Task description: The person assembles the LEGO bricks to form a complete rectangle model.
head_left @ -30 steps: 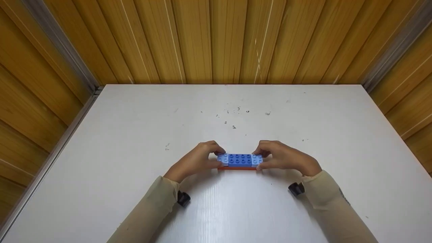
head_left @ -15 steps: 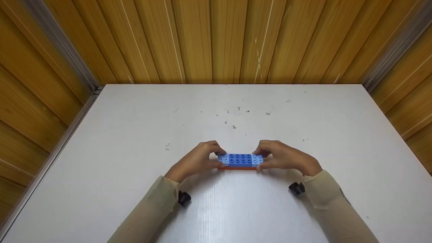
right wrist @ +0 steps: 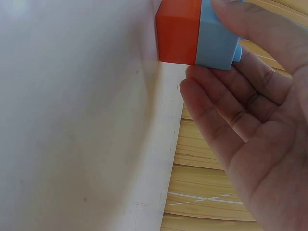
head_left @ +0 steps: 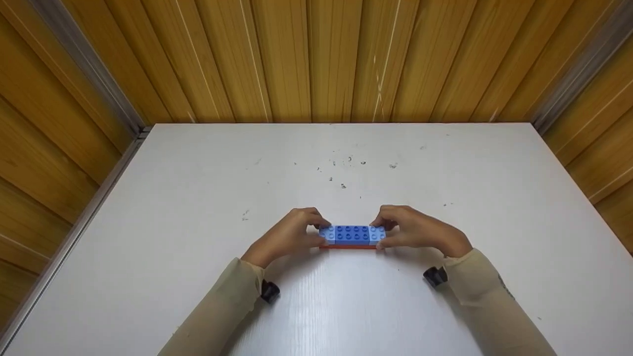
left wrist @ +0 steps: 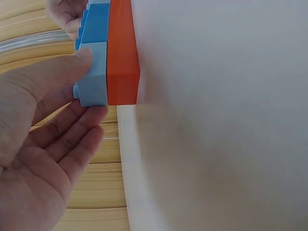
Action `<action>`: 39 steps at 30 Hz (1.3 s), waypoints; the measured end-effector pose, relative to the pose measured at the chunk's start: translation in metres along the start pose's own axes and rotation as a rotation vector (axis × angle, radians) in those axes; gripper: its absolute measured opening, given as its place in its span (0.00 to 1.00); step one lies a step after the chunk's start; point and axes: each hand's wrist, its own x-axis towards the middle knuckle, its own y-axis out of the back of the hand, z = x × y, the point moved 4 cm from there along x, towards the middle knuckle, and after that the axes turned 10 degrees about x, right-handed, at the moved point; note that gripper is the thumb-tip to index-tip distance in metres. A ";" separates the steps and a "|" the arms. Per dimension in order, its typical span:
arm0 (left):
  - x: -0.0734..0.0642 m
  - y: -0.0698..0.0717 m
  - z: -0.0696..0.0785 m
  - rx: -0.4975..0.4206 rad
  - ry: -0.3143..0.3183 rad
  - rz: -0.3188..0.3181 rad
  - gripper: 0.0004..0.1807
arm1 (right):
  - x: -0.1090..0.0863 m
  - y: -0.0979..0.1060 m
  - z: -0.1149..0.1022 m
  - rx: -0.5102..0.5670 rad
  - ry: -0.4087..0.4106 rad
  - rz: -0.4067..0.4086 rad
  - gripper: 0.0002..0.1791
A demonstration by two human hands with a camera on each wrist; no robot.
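Observation:
A low toy-brick stack lies across the table in front of the person. Its top layer is a darker blue brick point(head_left: 352, 236) between two light blue bricks, all studded. Beneath runs an orange-red brick layer point(left wrist: 122, 72), flush with the ends. The left hand point(head_left: 292, 232) pinches the left light blue brick point(left wrist: 96, 72), thumb on the near side and fingers on the far side. At the other end the right hand point(head_left: 420, 230) grips the right light blue brick point(right wrist: 216, 45) in the same way. Both hands' lower fingers extend past the brick ends in the wrist views.
The white table point(head_left: 198, 163) has small dark scuff marks beyond the hands. Wood-patterned panels point(head_left: 331, 59) rise behind it and at both sides. Black wrist cameras, such as the right one point(head_left: 435, 277), sit at the sleeve cuffs.

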 end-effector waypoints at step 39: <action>0.004 -0.002 -0.006 -0.086 0.047 0.002 0.19 | 0.004 0.003 0.000 0.002 -0.066 -0.014 0.18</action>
